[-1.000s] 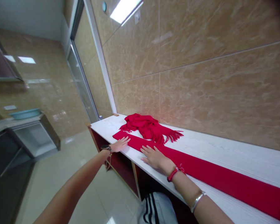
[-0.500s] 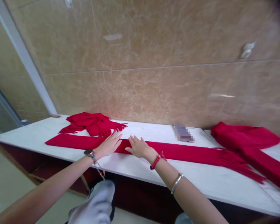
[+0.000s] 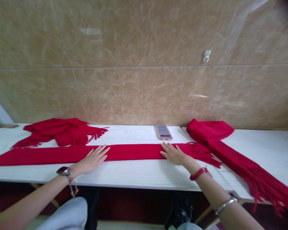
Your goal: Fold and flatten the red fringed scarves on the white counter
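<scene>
A red scarf (image 3: 132, 152) lies folded into a long flat strip along the white table, its fringe at the right end. My left hand (image 3: 93, 158) rests flat on the strip left of its middle, fingers spread. Near the fringed end, my right hand (image 3: 174, 153) lies on the cloth with its fingers stretched out. Behind the strip at left sits a crumpled red scarf (image 3: 60, 131). Another red scarf (image 3: 227, 153), folded lengthwise and bent over, lies at right, its fringe hanging past the front edge.
A phone (image 3: 164, 132) lies on the white tabletop (image 3: 139, 174) close to the tiled wall (image 3: 124, 95). A small white cat-shaped hook (image 3: 206, 56) is fixed to the wall. Dark red open shelving (image 3: 129, 204) shows beneath the table.
My hands have slid apart along the strip: the right one toward the fringe, the left one the other way. The view has turned right and levelled.
</scene>
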Demonstrator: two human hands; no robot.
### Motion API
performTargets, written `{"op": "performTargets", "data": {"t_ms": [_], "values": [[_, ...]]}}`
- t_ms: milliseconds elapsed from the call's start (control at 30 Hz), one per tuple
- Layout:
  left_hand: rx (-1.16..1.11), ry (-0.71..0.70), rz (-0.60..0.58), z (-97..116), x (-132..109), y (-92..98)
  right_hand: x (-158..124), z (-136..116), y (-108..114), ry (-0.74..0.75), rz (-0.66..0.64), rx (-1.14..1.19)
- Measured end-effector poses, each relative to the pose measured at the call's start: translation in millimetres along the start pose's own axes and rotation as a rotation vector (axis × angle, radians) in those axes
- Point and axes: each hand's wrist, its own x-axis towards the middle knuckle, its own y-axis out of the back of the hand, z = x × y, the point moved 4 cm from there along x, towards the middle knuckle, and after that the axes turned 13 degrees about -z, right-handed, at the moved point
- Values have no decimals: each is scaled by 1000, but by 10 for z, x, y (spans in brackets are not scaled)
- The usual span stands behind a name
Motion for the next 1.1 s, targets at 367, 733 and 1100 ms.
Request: {"op": "performTargets", "data": {"t_ms": [367, 733, 1100], "values": [[1, -210, -16, 861, 504, 154, -116, 764, -69, -327, -36, 142], [-8, -467, 111, 1181, 599, 93, 7, 901, 142, -176, -11, 209], [-33, -444, 97, 1163, 642, 47, 68, 934, 275, -217, -106, 223]]}}
